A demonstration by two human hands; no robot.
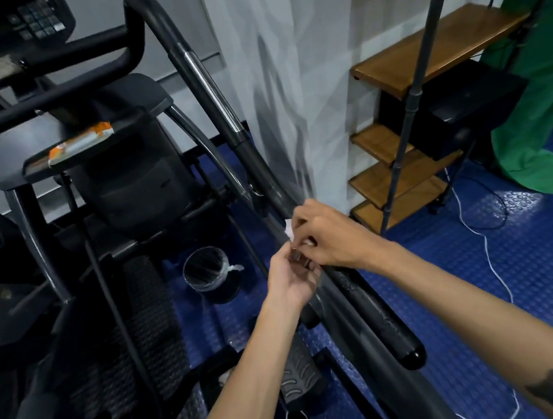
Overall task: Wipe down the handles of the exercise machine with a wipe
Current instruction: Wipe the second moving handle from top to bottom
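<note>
Fingers of the right hand (331,234) curl over a white wipe (289,230), pressing it onto the machine's long dark handle (376,308). Just below, the left hand (291,276) pinches the same handle from its near side. Left of the handle, a lined bin (206,269) stands on the blue floor (533,266); farther up-left, an orange wipe packet (80,144) lies on the machine's tray (7,155).
</note>
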